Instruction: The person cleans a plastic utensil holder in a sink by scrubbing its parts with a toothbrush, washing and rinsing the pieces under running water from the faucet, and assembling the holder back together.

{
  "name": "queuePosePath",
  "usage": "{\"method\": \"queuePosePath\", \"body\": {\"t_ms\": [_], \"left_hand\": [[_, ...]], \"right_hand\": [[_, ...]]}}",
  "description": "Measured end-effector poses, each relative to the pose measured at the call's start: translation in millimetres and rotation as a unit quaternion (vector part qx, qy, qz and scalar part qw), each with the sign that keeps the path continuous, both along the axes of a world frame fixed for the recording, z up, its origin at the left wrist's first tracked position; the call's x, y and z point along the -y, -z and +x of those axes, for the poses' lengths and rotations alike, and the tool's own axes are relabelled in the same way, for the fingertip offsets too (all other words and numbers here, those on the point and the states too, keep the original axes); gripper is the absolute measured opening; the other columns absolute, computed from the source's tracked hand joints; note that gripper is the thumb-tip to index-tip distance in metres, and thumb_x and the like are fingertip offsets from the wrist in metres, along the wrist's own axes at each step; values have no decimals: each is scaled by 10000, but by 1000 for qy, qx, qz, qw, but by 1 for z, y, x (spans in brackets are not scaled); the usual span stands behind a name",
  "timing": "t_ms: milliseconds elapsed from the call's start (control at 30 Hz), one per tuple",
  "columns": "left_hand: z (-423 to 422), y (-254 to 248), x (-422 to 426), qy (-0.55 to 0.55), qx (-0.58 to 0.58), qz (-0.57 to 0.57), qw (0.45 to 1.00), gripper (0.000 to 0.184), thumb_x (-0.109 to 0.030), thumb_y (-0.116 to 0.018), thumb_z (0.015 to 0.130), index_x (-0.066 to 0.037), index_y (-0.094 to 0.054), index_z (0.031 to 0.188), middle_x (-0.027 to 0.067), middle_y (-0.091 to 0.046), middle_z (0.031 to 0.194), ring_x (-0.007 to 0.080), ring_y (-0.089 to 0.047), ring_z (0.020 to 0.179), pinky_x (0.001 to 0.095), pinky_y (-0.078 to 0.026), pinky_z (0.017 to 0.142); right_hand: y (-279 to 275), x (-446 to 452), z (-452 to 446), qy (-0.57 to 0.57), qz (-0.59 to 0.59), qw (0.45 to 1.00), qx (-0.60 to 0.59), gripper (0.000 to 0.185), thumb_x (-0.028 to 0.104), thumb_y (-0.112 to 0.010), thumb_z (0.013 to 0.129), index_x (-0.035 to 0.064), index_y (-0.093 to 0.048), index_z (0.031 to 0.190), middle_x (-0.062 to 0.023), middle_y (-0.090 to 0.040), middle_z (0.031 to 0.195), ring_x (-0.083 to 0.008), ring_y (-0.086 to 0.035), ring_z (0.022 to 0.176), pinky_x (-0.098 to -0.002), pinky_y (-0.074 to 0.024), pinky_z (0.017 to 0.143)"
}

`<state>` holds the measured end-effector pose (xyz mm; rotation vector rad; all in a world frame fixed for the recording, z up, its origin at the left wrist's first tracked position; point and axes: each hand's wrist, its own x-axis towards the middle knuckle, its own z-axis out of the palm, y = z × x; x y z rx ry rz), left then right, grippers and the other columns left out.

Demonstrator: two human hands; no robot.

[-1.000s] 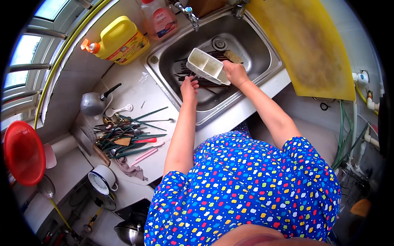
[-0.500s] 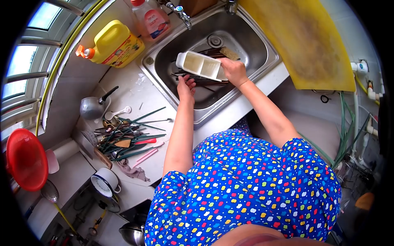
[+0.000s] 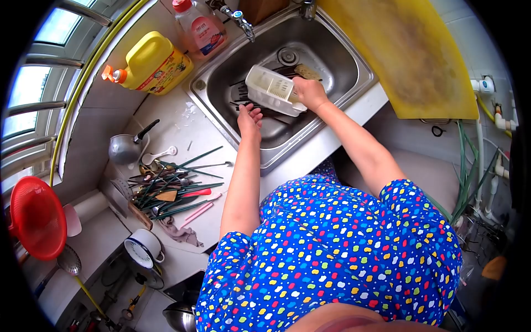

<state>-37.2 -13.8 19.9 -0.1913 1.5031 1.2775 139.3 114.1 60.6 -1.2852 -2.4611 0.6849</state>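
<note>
Set in a tiled corner beside a barred window (image 3: 29, 88), looking down over a pale bench (image 3: 207, 133) with a steel sink (image 3: 344, 69) let into it. Seems busy with handling a white divided caddy (image 3: 264, 95), held tilted over dark sticks (image 3: 285, 71) in the sink, near a sponge (image 3: 307, 72). Held at its right end by the right hand (image 3: 311, 93), with that grip closed on the wall. With nothing visible in the left hand (image 3: 250, 118), fingers loosely curled and grip part-open, just beside the caddy; cannot tell whether touching. Seems to call for a firm right-hand hold, a controlled tilt and left-hand support. Left of the sink, can see a heap of utensils (image 3: 171, 185) on the bench and a small metal pot (image 3: 123, 148). Farther off, can make out a yellow jug (image 3: 157, 66), a pink bottle (image 3: 203, 34), a red colander (image 3: 37, 218) and, to the right, a stained yellow board (image 3: 409, 55).
</note>
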Motion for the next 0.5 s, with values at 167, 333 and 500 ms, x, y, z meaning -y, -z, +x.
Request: {"method": "queuePosePath", "body": {"t_ms": [167,333,500], "left_hand": [[1,-2,2,14,-10,-3,1000,488,-503,-316,943,-109,-539,1126,10,-606,839,99,-541,673,261,-393,587],[2,-5,1,12,-7,0,1000,493,-509,-321,940,-106,-537,1126,10,-605,844,98,-539,676,259,-391,591],[1,-4,-1,2,-6,4,1000,478,-488,-309,947,-104,-537,1118,-2,-602,840,85,-516,663,270,-368,604]], "right_hand": [[6,5,1,14,-18,1000,11,51,128,-528,778,87,-540,805,-169,-618,724,-374,-603,718,-470,-465,626],[5,1,1,-8,-15,1000,19,48,123,-530,773,84,-544,798,-170,-619,729,-371,-604,717,-471,-465,627],[-3,-3,0,28,-45,998,32,41,125,-535,778,89,-526,797,-169,-596,713,-374,-584,715,-466,-447,611]]}}
